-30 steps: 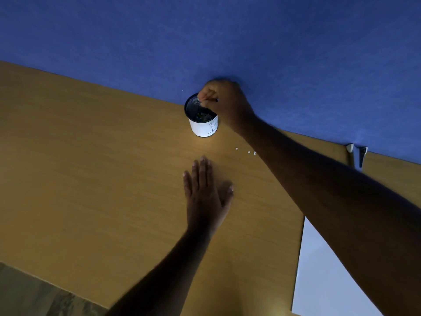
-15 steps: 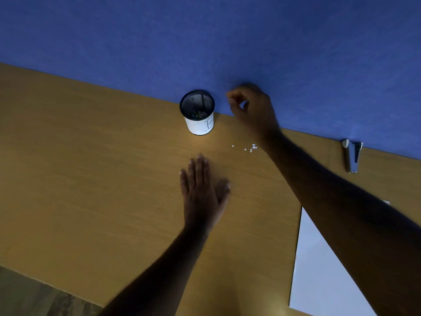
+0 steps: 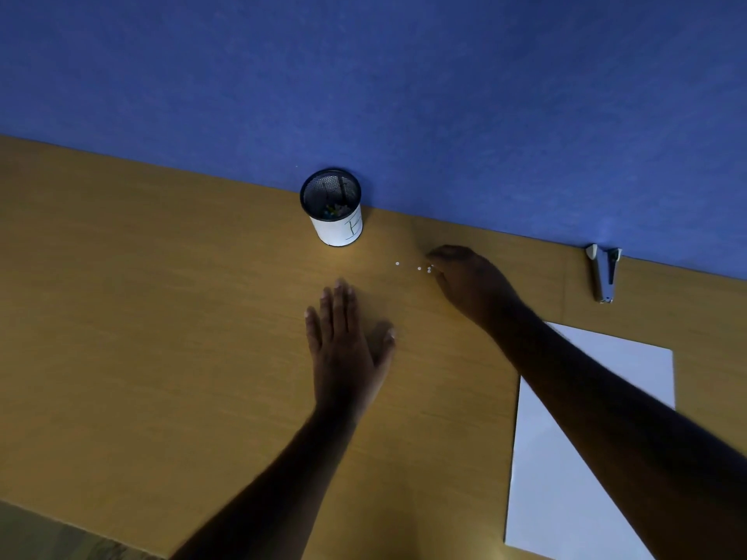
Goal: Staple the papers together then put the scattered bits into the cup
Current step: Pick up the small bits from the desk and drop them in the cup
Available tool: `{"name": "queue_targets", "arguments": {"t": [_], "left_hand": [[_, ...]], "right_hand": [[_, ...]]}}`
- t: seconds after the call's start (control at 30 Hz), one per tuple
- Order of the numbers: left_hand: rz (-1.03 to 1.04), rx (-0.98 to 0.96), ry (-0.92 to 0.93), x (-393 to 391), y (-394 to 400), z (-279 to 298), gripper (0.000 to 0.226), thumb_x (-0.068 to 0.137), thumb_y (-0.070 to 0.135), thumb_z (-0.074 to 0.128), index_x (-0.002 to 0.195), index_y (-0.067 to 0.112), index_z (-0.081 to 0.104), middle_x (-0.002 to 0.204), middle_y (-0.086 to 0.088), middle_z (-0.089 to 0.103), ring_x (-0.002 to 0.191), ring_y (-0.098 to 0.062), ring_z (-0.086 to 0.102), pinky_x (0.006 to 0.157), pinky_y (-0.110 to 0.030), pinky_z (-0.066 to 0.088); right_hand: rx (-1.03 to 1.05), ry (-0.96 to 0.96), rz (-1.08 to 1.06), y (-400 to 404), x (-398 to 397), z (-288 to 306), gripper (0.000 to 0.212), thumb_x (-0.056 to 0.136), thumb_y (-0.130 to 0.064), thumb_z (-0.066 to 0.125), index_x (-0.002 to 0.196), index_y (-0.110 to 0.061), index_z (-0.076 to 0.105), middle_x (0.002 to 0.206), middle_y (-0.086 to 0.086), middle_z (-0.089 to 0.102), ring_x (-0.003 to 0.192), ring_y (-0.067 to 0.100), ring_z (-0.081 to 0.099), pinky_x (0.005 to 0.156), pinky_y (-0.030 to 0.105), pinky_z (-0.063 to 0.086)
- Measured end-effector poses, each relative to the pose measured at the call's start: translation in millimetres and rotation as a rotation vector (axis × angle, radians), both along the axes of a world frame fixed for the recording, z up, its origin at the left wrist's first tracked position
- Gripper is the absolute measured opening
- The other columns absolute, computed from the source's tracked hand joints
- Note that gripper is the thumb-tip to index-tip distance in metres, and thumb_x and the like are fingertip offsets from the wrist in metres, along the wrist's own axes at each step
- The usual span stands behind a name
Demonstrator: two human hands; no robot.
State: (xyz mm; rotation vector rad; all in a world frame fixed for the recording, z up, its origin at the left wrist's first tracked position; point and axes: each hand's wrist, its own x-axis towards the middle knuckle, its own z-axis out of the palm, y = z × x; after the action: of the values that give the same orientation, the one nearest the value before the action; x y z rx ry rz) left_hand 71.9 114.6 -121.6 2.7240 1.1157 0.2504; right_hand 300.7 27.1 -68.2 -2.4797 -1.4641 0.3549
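We start at centre frame, where our left hand lies flat on the tan wooden desk, palm down, fingers close together and pointing toward the top of the frame, thumb spread to the right; it holds nothing. Above it, at upper centre, 1 black mesh cup with a white paper band stands upright against the blue wall, with a few small coloured bits visible at its bottom.

To the right of the cup and a little lower lie the small white scattered bits: we count 4 visible, strung in a short row running left to right, 1 apart at the left end and 3 clustered at the right. Our right hand touches down just at that right-hand cluster, fingertips curled toward the bits; whether they already pinch 1 we cannot tell, since the fingers hide the contact. The bits lie directly left of the right hand and above and to the right of the left hand, so the right hand is clearly nearer, and the cup sits up and to the left along the same line.

Further right, 1 white stack of papers lies in the lower right, partly under our right forearm. 1 grey stapler rests at the right edge by the wall, long axis roughly top to bottom.
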Motion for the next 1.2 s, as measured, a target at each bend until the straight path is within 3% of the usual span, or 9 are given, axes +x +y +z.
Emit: {"name": "queue_targets", "arguments": {"t": [0.23, 0.53, 0.83, 0.9, 1.03, 1.1, 1.2], "left_hand": [[-0.002, -0.002, 0.001, 0, 0, 0, 0.091, 0.102, 0.063, 0.047, 0.169, 0.005, 0.027, 0.181, -0.010, 0.020, 0.168, -0.031, 0.016, 0.136, -0.058, 0.011], [0.000, 0.001, 0.001, 0, 1, 0, 0.091, 0.102, 0.063, 0.045, 0.169, 0.004, 0.028, 0.180, -0.011, 0.023, 0.168, -0.032, 0.018, 0.136, -0.059, 0.012], [-0.002, 0.003, -0.006, 0, 0, 0, 0.091, 0.102, 0.063, 0.047, 0.169, 0.005, 0.027, 0.180, -0.011, 0.023, 0.168, -0.033, 0.019, 0.136, -0.059, 0.012], [-0.002, 0.007, -0.013, 0, 0, 0, 0.091, 0.102, 0.062, 0.049, 0.169, 0.004, 0.028, 0.179, -0.012, 0.024, 0.168, -0.033, 0.019, 0.136, -0.059, 0.013], [-0.002, 0.011, -0.021, -1, 1, -1, 0.090, 0.103, 0.062, 0.050, 0.169, 0.004, 0.028, 0.179, -0.012, 0.024, 0.167, -0.033, 0.020, 0.135, -0.059, 0.014], [-0.003, 0.011, -0.018, 0, 1, -2, 0.090, 0.103, 0.062, 0.050, 0.169, 0.004, 0.028, 0.180, -0.011, 0.024, 0.168, -0.033, 0.020, 0.135, -0.059, 0.013], [-0.001, 0.010, -0.014, 0, 1, -3, 0.090, 0.103, 0.062, 0.049, 0.169, 0.004, 0.028, 0.180, -0.011, 0.023, 0.168, -0.033, 0.019, 0.136, -0.058, 0.012]], "right_hand": [[-0.025, -0.130, 0.085, -1, -17, 0, 0.031, 0.094, -0.008, 0.058, 0.124, -0.011, 0.067, 0.124, 0.009, 0.065, 0.106, 0.026, 0.067, 0.081, 0.037, 0.060], [-0.002, -0.153, 0.120, 6, -14, 7, 0.035, 0.092, -0.003, 0.063, 0.125, -0.013, 0.065, 0.119, 0.007, 0.066, 0.101, 0.021, 0.066, 0.079, 0.029, 0.055], [0.026, -0.267, 0.231, 6, -1, -1, 0.030, 0.092, -0.008, 0.067, 0.123, -0.010, 0.064, 0.118, 0.010, 0.065, 0.105, 0.024, 0.063, 0.082, 0.035, 0.059], [0.045, -0.173, 0.151, 11, 5, -1, 0.022, 0.097, -0.011, 0.063, 0.118, -0.011, 0.068, 0.116, 0.008, 0.066, 0.103, 0.021, 0.064, 0.083, 0.035, 0.058], [0.303, 0.290, -0.279, 20, 15, 1, 0.011, 0.090, -0.009, 0.070, 0.096, -0.014, 0.077, 0.094, -0.002, 0.076, 0.086, 0.011, 0.070, 0.083, 0.038, 0.060], [0.414, 0.424, -0.422, 21, 14, 5, 0.013, 0.086, -0.008, 0.075, 0.096, -0.013, 0.080, 0.091, -0.002, 0.078, 0.083, 0.008, 0.074, 0.083, 0.030, 0.061], [0.534, 0.686, -0.539, 26, 9, 20, 0.016, 0.082, -0.005, 0.080, 0.099, -0.005, 0.079, 0.089, 0.007, 0.080, 0.080, 0.017, 0.076, 0.078, 0.031, 0.062]]}}
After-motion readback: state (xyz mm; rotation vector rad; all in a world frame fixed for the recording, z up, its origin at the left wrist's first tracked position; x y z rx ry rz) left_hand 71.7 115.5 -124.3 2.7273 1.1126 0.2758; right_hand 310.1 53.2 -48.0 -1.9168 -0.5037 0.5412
